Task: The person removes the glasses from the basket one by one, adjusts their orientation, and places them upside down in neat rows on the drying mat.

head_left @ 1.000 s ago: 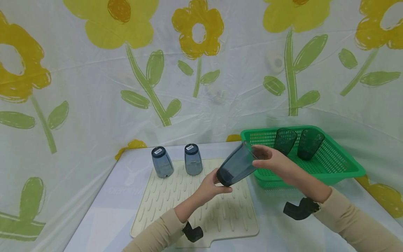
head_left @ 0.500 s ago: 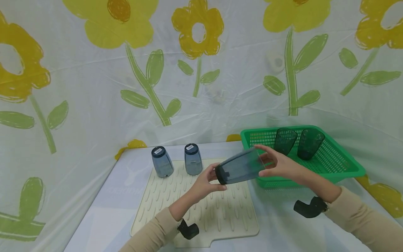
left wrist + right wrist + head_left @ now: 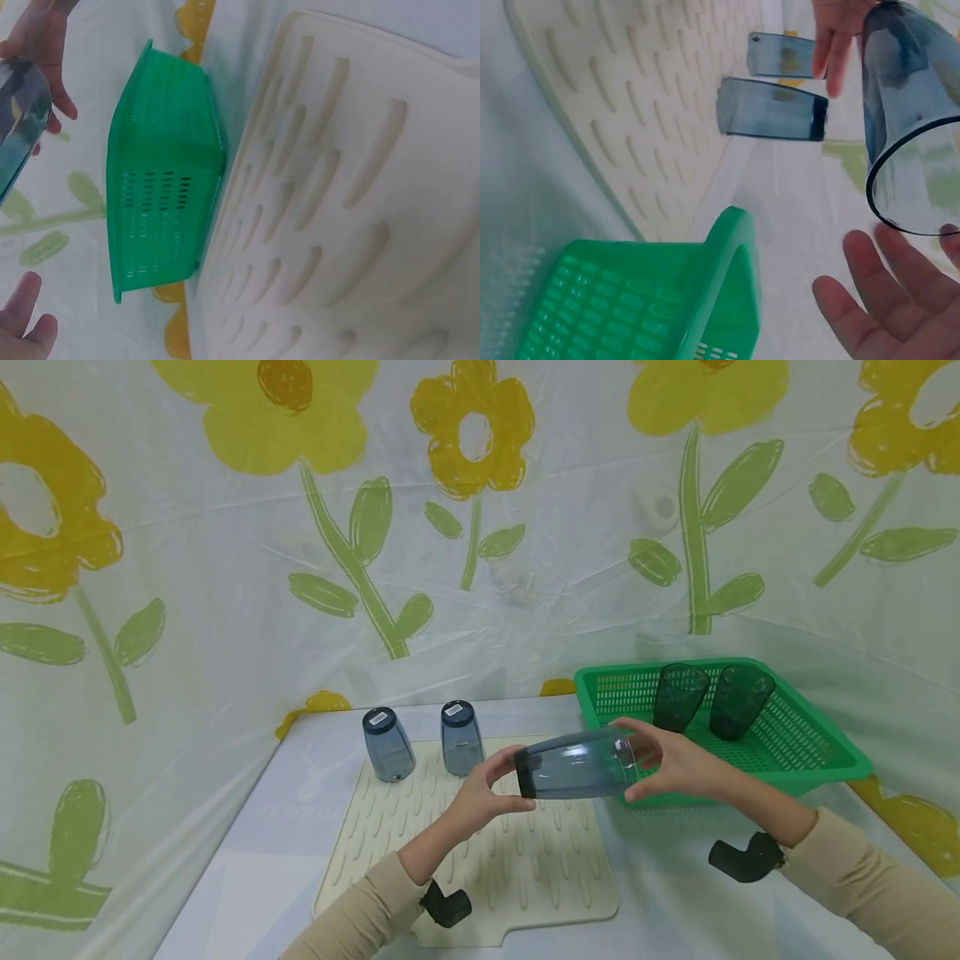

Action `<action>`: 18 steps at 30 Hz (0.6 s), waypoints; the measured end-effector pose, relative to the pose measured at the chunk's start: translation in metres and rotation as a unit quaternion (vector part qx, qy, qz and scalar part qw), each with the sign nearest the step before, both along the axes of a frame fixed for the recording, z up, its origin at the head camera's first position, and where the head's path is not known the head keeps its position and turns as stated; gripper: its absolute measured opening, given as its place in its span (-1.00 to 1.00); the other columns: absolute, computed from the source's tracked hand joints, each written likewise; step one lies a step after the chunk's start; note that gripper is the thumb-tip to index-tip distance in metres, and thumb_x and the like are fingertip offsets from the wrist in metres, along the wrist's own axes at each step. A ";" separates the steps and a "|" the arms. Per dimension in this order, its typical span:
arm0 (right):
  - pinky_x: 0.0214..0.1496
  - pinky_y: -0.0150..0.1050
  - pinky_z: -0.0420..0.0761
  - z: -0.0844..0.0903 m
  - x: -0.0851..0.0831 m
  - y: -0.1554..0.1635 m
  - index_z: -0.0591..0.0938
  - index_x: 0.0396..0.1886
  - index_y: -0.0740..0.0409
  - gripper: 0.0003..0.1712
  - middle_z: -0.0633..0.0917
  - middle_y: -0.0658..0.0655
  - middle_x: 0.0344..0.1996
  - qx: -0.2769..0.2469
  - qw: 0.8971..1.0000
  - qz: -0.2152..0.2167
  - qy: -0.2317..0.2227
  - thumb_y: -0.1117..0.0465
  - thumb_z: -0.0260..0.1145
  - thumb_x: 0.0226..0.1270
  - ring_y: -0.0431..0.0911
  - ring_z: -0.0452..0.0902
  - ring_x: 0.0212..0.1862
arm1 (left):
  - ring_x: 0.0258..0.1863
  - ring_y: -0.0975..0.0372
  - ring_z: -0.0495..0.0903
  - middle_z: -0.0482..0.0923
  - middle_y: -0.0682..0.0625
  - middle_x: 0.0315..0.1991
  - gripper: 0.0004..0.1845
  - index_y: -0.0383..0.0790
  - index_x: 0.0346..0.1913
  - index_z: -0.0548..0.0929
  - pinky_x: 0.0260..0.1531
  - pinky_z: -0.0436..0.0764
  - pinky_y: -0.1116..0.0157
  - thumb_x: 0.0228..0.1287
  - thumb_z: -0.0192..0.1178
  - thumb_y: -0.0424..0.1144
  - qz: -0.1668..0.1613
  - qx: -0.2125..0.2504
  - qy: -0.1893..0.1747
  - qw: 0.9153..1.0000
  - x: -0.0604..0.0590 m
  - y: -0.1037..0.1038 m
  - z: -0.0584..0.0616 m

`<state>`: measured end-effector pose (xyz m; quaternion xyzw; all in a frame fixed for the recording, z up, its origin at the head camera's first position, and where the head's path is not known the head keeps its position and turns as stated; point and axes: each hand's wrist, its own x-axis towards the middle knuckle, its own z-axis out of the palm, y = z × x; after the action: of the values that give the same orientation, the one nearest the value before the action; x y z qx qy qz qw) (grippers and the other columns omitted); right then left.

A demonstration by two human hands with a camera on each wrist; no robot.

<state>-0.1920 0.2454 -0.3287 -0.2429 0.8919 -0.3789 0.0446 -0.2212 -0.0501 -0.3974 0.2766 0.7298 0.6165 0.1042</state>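
A smoky blue see-through cup (image 3: 573, 766) lies level in the air above the right edge of the cream ribbed mat (image 3: 465, 852). My left hand (image 3: 514, 779) grips its dark base end, thumb below and fingers above. My right hand (image 3: 630, 760) holds the rim end, fingers over the top and thumb underneath. In the right wrist view the cup (image 3: 915, 112) shows its open mouth above my right hand's fingers (image 3: 885, 300), and my left hand's fingers (image 3: 838, 34) are at the far end. The left wrist view catches only a sliver of the cup (image 3: 16, 127).
Two matching cups (image 3: 387, 745) (image 3: 461, 738) stand upside down at the mat's back edge. A green mesh basket (image 3: 795, 760) on the right holds two upright dark cups (image 3: 678, 693) (image 3: 738, 700). A flower-print sheet covers the table and walls.
The cup has turned from a steep slant, mouth up to the right, to nearly level. Both hands kept their hold and sank slightly.
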 end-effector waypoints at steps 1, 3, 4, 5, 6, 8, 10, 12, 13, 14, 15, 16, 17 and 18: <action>-0.08 -0.09 0.57 -0.001 0.000 0.000 0.17 0.30 0.36 0.03 0.46 0.39 0.06 0.004 1.000 -0.002 0.008 0.13 0.52 -0.12 0.15 0.49 -0.03 | 0.31 0.02 0.22 0.34 -0.14 0.25 -0.28 -0.21 0.29 0.31 0.21 0.21 -0.11 0.01 0.35 -0.30 -0.002 0.003 0.000 1.000 0.000 0.000 0.000; -0.06 -0.07 0.56 -0.004 0.001 -0.002 0.22 0.26 0.37 0.02 0.44 0.37 0.07 0.016 1.000 -0.005 0.025 0.10 0.54 -0.16 0.14 0.49 -0.03 | 0.30 0.01 0.22 0.34 -0.14 0.25 -0.27 -0.21 0.28 0.32 0.21 0.22 -0.09 0.00 0.36 -0.27 -0.006 0.007 0.004 1.000 0.000 -0.001 0.001; -0.06 -0.08 0.56 -0.005 0.001 -0.003 0.23 0.24 0.38 0.01 0.44 0.36 0.07 0.020 0.999 -0.005 0.033 0.09 0.54 -0.18 0.13 0.49 -0.04 | 0.30 0.01 0.22 0.34 -0.15 0.25 -0.27 -0.21 0.28 0.32 0.21 0.22 -0.09 0.00 0.37 -0.24 -0.006 0.009 0.006 1.000 0.001 -0.002 0.002; -0.05 -0.08 0.55 -0.006 0.002 -0.003 0.25 0.22 0.39 0.00 0.45 0.34 0.05 0.021 0.999 -0.004 0.038 0.09 0.55 -0.19 0.12 0.49 -0.05 | 0.30 0.00 0.21 0.34 -0.15 0.25 -0.26 -0.21 0.28 0.32 0.20 0.23 -0.09 -0.01 0.38 -0.21 -0.007 0.011 0.008 1.000 0.001 -0.002 0.002; -0.05 -0.10 0.55 -0.007 0.002 -0.004 0.26 0.20 0.39 -0.01 0.46 0.32 0.03 0.021 0.999 -0.003 0.041 0.08 0.55 -0.20 0.10 0.50 -0.06 | 0.30 0.00 0.21 0.33 -0.15 0.26 -0.24 -0.21 0.28 0.32 0.20 0.23 -0.09 -0.02 0.38 -0.17 -0.006 0.012 0.009 1.000 0.001 -0.003 0.003; -0.07 -0.17 0.55 -0.010 0.003 -0.006 0.27 0.17 0.38 -0.02 0.47 0.30 0.01 0.016 0.999 0.001 0.041 0.08 0.56 -0.21 0.08 0.50 -0.07 | 0.31 -0.02 0.20 0.31 -0.16 0.27 -0.21 -0.21 0.29 0.32 0.19 0.24 -0.09 -0.03 0.39 -0.08 -0.006 0.016 0.013 1.000 0.002 -0.004 0.004; -0.10 -0.23 0.56 -0.013 0.004 -0.006 0.27 0.16 0.38 -0.04 0.46 0.31 0.01 0.001 0.999 0.004 0.041 0.10 0.56 -0.21 0.09 0.51 -0.07 | 0.31 -0.02 0.20 0.29 -0.16 0.29 -0.17 -0.22 0.30 0.30 0.19 0.26 -0.08 -0.04 0.38 -0.01 -0.007 0.025 0.019 0.999 0.002 -0.004 0.004; -0.12 -0.26 0.56 -0.017 0.004 -0.007 0.27 0.16 0.37 -0.04 0.46 0.31 0.03 -0.008 0.999 0.005 0.044 0.11 0.56 -0.21 0.10 0.51 -0.06 | 0.31 -0.01 0.19 0.28 -0.17 0.29 -0.14 -0.23 0.31 0.29 0.19 0.27 -0.07 -0.05 0.37 0.04 -0.010 0.038 0.026 0.999 0.003 -0.004 0.005; -0.13 -0.27 0.56 -0.019 0.004 -0.007 0.27 0.16 0.36 -0.04 0.46 0.30 0.02 -0.009 0.999 0.004 0.046 0.11 0.56 -0.21 0.10 0.51 -0.06 | 0.32 0.00 0.19 0.28 -0.18 0.29 -0.14 -0.24 0.31 0.29 0.19 0.27 -0.07 -0.05 0.37 0.05 -0.011 0.046 0.031 0.998 0.003 -0.003 0.005; -0.13 -0.28 0.55 -0.020 0.004 -0.008 0.27 0.16 0.34 -0.05 0.47 0.29 0.02 -0.008 0.999 0.003 0.047 0.11 0.56 -0.21 0.09 0.51 -0.06 | 0.32 0.01 0.20 0.29 -0.18 0.29 -0.13 -0.25 0.31 0.29 0.20 0.25 -0.07 -0.05 0.37 0.06 -0.013 0.054 0.036 0.998 0.003 -0.003 0.005; -0.12 -0.27 0.55 -0.022 0.004 -0.008 0.28 0.16 0.34 -0.06 0.48 0.28 0.01 -0.007 0.999 0.004 0.051 0.12 0.56 -0.21 0.08 0.52 -0.07 | 0.32 0.02 0.20 0.29 -0.19 0.28 -0.13 -0.26 0.30 0.29 0.21 0.23 -0.08 -0.05 0.37 0.07 -0.012 0.062 0.040 0.997 0.003 -0.002 0.006; -0.11 -0.26 0.55 -0.023 0.004 -0.009 0.28 0.16 0.34 -0.06 0.49 0.27 0.00 -0.004 0.999 0.006 0.053 0.12 0.55 -0.20 0.06 0.52 -0.07 | 0.31 0.03 0.20 0.29 -0.19 0.28 -0.12 -0.28 0.30 0.30 0.21 0.21 -0.09 -0.06 0.37 0.08 -0.011 0.069 0.044 0.997 0.003 -0.001 0.006; -0.10 -0.25 0.54 -0.024 0.004 -0.009 0.28 0.16 0.34 -0.06 0.50 0.26 0.00 0.000 0.998 0.008 0.056 0.12 0.55 -0.20 0.04 0.51 -0.08 | 0.31 0.02 0.20 0.29 -0.21 0.28 -0.10 -0.30 0.30 0.29 0.22 0.18 -0.10 -0.07 0.37 0.09 -0.011 0.077 0.046 0.996 0.003 0.000 0.007; -0.09 -0.24 0.54 -0.025 0.003 -0.009 0.28 0.16 0.34 -0.07 0.50 0.25 0.00 0.004 0.998 0.010 0.057 0.12 0.55 -0.19 0.02 0.51 -0.08 | 0.31 0.02 0.21 0.29 -0.23 0.27 -0.09 -0.32 0.29 0.29 0.23 0.17 -0.11 -0.08 0.37 0.11 -0.010 0.085 0.045 0.995 0.003 0.001 0.008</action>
<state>-0.1886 0.2364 -0.3541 -0.2724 0.8922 -0.3603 -0.0017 -0.2178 -0.0494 -0.3893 0.3197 0.6758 0.6620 0.0533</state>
